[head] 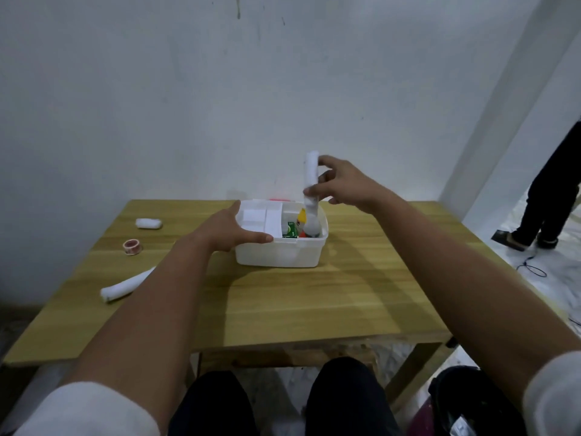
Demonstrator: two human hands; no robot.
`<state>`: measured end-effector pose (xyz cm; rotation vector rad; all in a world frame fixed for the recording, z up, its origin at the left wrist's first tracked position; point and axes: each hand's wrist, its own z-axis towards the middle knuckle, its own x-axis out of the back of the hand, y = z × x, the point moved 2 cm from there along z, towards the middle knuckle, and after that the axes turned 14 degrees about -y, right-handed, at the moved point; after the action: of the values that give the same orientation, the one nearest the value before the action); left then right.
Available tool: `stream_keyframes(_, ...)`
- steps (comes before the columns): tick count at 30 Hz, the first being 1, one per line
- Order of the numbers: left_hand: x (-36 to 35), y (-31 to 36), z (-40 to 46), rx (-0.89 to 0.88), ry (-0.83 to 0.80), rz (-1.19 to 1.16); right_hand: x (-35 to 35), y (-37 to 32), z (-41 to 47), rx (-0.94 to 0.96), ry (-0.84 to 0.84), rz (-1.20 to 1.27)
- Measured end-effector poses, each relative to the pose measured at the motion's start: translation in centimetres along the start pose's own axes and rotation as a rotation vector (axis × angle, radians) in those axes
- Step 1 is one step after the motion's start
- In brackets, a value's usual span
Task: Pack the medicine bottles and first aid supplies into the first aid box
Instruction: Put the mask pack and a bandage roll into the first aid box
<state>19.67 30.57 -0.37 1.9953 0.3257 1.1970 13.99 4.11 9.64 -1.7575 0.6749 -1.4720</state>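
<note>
Nearest, two bare forearms in pushed-up white sleeves reach forward over a wooden table with a smooth, pale grain. Further out, the left hand lies flat and spread on the near-left rim of the first aid box, a white, rounded plastic tub, steadying it. To its left, still unpacked, lie a long white gauze roll, a small reel of tape and a short white bandage pack, all well apart from the box. Inside the box sit a white divided tray on the left and, on the right, a green carton and bottle tops. Beyond, the right hand pinches a long, soft white roll in clear wrap between thumb and fingertips. That roll stands nearly upright, its long axis vertical, its lower end already dipping into the box's right compartment. Lowering it probably means straight down, and the right hand alone is placed for that.
</note>
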Motion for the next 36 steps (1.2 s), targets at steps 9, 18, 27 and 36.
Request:
stream_keyframes(9, 0.0, -0.2, 0.4, 0.013, 0.008, 0.020, -3.2, 2.5, -0.8, -0.028, 0.096, -0.301)
stream_keyframes(18, 0.1, -0.2, 0.1, 0.024, -0.007, 0.043, -5.1, 4.3, -0.8, -0.041, 0.152, -0.455)
stream_keyframes(27, -0.1, 0.4, -0.1, 0.014, -0.028, 0.028, -4.6, 4.4, -1.2, -0.057, 0.108, -0.445)
stream_keyframes(36, -0.1, 0.5, -0.2, 0.029, -0.032, 0.037, -4.3, 4.5, -1.5, -0.007, 0.080, -0.356)
